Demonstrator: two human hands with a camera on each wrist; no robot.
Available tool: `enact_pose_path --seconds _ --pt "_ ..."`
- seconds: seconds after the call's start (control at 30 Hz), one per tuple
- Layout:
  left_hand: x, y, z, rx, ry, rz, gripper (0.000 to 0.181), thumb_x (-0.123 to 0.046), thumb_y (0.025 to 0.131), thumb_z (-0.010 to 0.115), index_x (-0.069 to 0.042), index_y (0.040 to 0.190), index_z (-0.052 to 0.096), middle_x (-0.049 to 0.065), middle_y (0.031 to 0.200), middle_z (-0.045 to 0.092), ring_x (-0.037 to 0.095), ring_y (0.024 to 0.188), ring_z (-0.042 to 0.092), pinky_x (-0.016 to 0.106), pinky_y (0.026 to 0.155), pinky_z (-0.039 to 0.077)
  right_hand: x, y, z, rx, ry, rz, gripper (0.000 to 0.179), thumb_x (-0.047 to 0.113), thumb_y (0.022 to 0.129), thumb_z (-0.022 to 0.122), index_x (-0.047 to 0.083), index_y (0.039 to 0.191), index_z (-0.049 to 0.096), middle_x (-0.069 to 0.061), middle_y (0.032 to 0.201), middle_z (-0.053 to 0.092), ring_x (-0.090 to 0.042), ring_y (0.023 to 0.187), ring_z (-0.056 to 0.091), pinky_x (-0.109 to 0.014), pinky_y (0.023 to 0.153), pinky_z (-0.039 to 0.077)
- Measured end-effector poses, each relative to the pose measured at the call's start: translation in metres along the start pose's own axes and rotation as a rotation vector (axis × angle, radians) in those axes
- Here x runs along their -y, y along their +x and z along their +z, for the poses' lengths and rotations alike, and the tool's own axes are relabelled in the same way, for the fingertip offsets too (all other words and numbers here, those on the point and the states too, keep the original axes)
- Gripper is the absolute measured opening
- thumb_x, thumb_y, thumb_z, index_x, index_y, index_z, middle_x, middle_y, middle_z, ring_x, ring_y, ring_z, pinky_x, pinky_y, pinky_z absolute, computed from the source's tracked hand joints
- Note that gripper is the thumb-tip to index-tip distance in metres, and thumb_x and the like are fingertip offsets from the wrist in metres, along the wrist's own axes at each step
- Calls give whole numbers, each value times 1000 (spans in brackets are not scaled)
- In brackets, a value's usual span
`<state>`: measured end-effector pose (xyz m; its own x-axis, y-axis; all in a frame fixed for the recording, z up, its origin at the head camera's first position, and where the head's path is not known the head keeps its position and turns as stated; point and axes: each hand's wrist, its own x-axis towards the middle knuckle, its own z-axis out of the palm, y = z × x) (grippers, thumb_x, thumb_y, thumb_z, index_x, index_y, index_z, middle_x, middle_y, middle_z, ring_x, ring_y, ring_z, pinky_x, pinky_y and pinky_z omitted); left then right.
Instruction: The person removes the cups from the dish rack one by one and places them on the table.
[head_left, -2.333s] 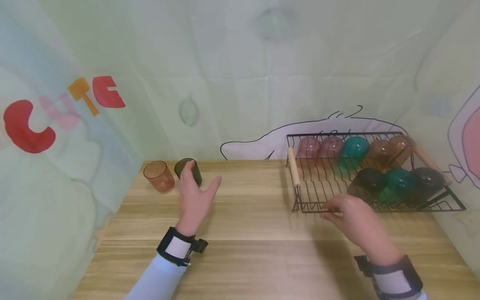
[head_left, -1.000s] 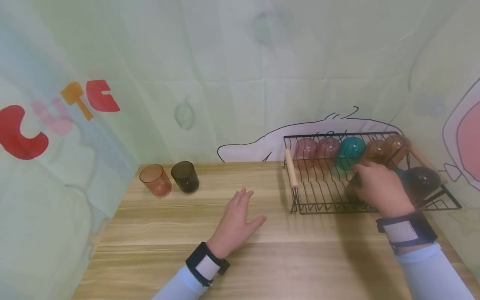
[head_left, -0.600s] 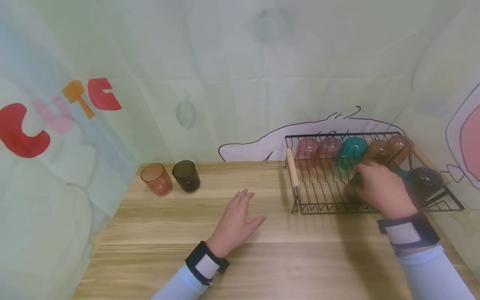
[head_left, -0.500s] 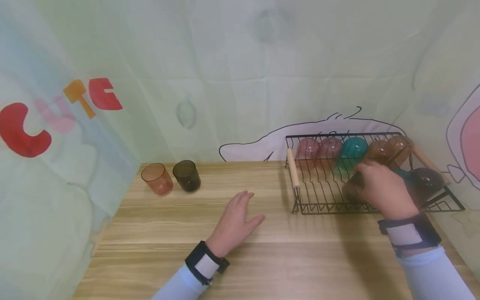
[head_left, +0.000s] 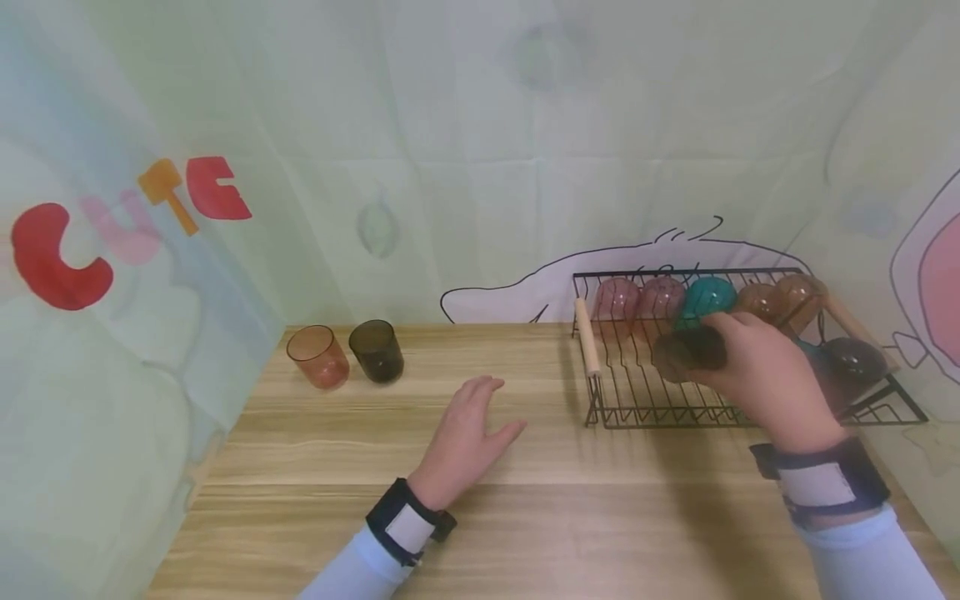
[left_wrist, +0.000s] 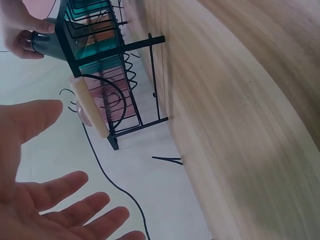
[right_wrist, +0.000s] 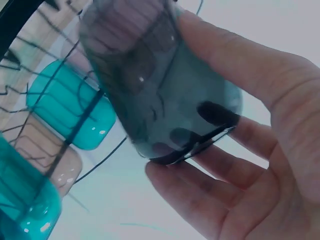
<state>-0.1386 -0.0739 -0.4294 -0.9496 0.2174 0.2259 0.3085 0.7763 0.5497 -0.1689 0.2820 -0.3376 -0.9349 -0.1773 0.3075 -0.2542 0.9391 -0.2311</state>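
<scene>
Right hand (head_left: 772,379) — fingers curled round a smoky glass (head_left: 684,353), held tilted above the wire rack (head_left: 588,337). Left hand (head_left: 463,442) above the worktop (head_left: 540,525), fingers loosely spread, holding nothing — orange tumbler (head_left: 320,360) and dark tumbler (head_left: 378,354) upright beyond it.

Tabletop (head_left: 525,533): pale wood-grain. Directly on it: far left, orange-pink see-through cylindrical cup (head_left: 320,360), upright; just right of that, smoky-black see-through cylindrical cup (head_left: 378,354), upright; far right, black wire rack (head_left: 587,337) with wooden handles.
</scene>
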Motion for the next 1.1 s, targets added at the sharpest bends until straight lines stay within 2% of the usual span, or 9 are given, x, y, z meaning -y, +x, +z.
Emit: enact_pose_path --seconds 0.27,0.47,0.63,0.83,1.0,1.1 --pt "0 2 -9 -63 -64 21 60 -48 86 62 -12 132 46 3 134 42 16 122 39 36 98 36 24 0 0 -125 74 -6 74 46 69 78 7 126 52 -18 114 56 -34 94 56 -53 72 47" --pt "-1 5 -16 -76 -180 -44 65 -58 85 57 -17 133 45 -2 135 42 12 122 38 36 97 36 41 1 6 -209 199 12 74 45 67 80 8 125 52 -14 114 56 -30 97 54 -51 73 48" --pt "-3 7 -22 -94 -267 -104 66 -57 83 60 -19 135 44 -5 134 43 12 120 39 38 96 37 56 0 17 -304 278 2 70 39 65 83 8 119 52 -7 105 57 -23 92 54 -44 72 50" --pt "-6 9 -27 -99 -344 -127 74 -61 84 56 -14 138 40 0 138 43 17 122 42 37 95 38 74 -3 32 -424 324 30 72 41 64 82 5 118 52 -5 102 56 -16 86 52 -35 68 48" --pt "-11 11 -29 -85 -413 -137 75 -62 85 54 -14 140 38 2 138 43 16 121 43 34 96 37 88 -4 44 -469 362 16 75 46 63 82 5 118 52 -4 105 56 -14 91 50 -35 71 48" --pt "-13 13 -30 -84 -449 -132 73 -61 86 53 -15 140 38 3 138 44 16 121 44 33 97 36 97 -5 52 -465 392 -3 75 47 63 81 6 117 52 -3 106 54 -14 95 50 -34 72 50"
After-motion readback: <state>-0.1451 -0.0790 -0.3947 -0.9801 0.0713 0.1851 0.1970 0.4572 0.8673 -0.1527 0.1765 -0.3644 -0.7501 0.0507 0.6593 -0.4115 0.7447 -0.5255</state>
